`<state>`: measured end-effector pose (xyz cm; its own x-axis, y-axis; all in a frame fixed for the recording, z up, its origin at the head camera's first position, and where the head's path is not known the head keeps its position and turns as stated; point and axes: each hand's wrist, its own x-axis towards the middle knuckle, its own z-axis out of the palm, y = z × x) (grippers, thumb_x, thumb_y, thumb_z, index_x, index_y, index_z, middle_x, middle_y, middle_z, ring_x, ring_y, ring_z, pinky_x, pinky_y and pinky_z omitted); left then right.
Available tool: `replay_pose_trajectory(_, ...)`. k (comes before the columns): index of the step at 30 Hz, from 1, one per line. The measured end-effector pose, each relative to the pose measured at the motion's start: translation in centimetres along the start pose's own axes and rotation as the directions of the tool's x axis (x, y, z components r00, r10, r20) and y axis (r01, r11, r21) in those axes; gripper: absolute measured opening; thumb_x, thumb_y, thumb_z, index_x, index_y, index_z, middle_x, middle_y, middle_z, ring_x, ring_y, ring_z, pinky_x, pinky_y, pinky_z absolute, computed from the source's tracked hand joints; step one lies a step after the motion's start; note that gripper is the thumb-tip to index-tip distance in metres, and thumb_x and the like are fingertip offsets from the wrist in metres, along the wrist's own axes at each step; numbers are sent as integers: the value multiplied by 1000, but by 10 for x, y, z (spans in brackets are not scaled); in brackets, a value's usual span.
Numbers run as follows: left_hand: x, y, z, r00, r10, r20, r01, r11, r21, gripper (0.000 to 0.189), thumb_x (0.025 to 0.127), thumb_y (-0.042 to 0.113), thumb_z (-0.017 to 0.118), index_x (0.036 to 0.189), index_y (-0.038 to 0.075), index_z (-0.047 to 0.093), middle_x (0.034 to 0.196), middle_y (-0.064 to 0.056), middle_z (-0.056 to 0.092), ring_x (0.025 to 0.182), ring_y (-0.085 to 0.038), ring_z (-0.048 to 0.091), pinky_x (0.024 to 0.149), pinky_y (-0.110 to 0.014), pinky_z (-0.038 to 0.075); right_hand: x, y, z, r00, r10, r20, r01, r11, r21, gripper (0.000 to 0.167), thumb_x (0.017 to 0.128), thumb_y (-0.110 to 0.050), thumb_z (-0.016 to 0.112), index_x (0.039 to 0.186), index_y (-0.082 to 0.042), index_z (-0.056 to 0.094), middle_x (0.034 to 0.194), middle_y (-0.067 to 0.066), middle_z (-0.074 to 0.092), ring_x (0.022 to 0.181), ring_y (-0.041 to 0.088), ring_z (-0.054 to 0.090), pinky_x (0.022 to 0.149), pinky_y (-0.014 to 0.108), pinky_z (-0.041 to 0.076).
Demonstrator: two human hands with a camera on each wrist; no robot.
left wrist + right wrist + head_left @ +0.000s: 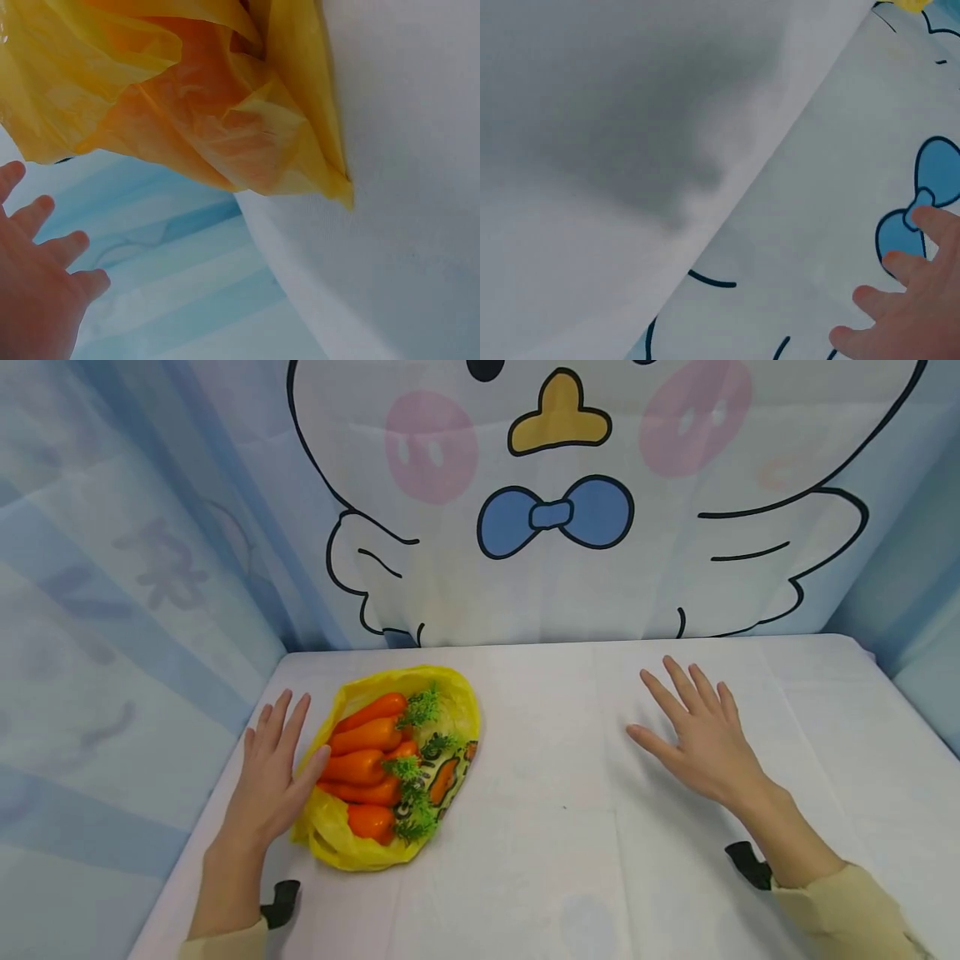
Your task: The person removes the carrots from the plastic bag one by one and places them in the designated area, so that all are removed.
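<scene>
A yellow plastic bag (341,847) lies on the left part of the table, its mouth spread wide. Several orange carrots (365,737) with green leafy tops (422,708) rest inside it, and a printed patch shows on its right side. Just left of the bag is my left hand (266,789), fingers straight and holding nothing; in the left wrist view the bag's crumpled side (225,127) appears beside that hand. My right hand (705,739) hovers over the right side of the table with spread fingers and nothing in it. Its shadow falls on the cloth.
A white cloth covers the table (540,860). Behind it hangs a curtain (562,593) printed with a cartoon face and a blue bow tie (555,516). Blue patterned curtains (112,652) close off the left and right sides. A black strap piece sits at each wrist.
</scene>
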<state>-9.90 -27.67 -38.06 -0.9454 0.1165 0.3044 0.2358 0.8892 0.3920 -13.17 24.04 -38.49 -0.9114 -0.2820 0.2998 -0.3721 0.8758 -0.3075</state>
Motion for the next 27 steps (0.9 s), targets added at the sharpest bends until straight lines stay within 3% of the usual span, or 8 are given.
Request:
replay_pose_trajectory(15,5,3,0,999,-14,-31,10,991,-130,71,102,36,53,162,13,22,167,-14,11,149,-43,11,120,-59,1,27,-35,16,998,-60,4,60,997,42,75,95,-44,63,157,-11,37,164,18,22,149,45,16,116,67,8)
replay_pose_trajectory(23,8,5,1,996,-88,-25,83,982,-172,72,101,31,57,162,17,22,167,-11,14,149,-42,18,110,-73,20,41,-53,24,995,-101,0,100,991,86,73,96,-43,63,156,-11,38,164,17,24,147,44,21,116,65,10)
replay_pose_trajectory(27,9,7,2,994,-108,-22,102,977,-187,71,101,31,57,162,17,23,167,-10,17,149,-40,21,110,-71,22,47,-63,29,994,-112,14,111,990,89,74,96,-46,62,157,-12,37,164,16,24,147,44,22,117,64,10)
